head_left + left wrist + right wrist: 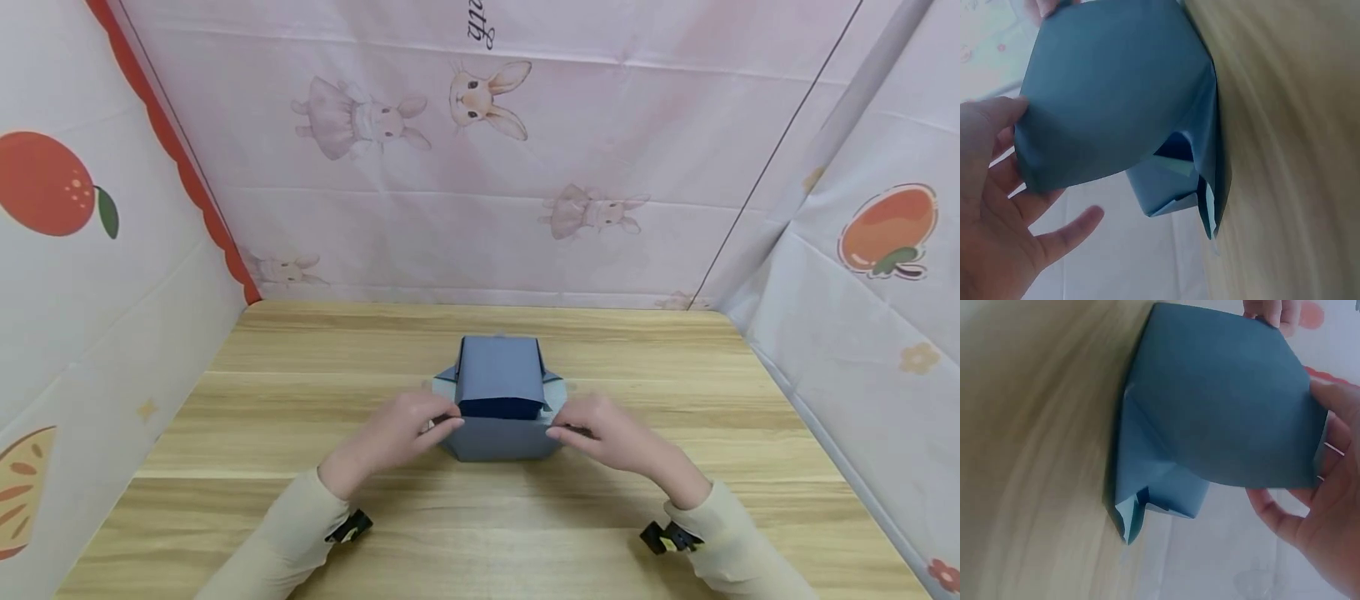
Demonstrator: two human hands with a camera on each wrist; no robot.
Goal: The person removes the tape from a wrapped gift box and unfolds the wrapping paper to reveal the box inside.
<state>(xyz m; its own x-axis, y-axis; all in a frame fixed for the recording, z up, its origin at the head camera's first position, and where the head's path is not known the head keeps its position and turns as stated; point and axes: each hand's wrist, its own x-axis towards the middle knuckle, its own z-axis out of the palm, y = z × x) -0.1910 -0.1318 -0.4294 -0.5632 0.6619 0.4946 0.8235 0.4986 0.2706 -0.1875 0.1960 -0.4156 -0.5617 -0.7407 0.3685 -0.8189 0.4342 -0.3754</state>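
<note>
A folded blue-grey paper form (501, 367) with a box-like raised part stands on the wooden table. Its near flap (501, 442) is lifted toward me, and small triangular folds stick out at both sides. My left hand (397, 429) pinches the flap's left upper corner between thumb and fingers. At the opposite corner, my right hand (611, 429) pinches the same edge. In the left wrist view the flap (1116, 87) spreads broad and slightly curved, with a gap beneath showing pale paper inside. The right wrist view shows the flap's outer face (1229, 394) and a creased side fold (1141, 450).
The light wooden table (495, 533) surrounds the paper. A pink cloth with rabbit prints (480, 167) hangs behind, and white fruit-printed cloths (840, 333) stand along both sides. Black wrist devices (351, 527) sit at the sleeves.
</note>
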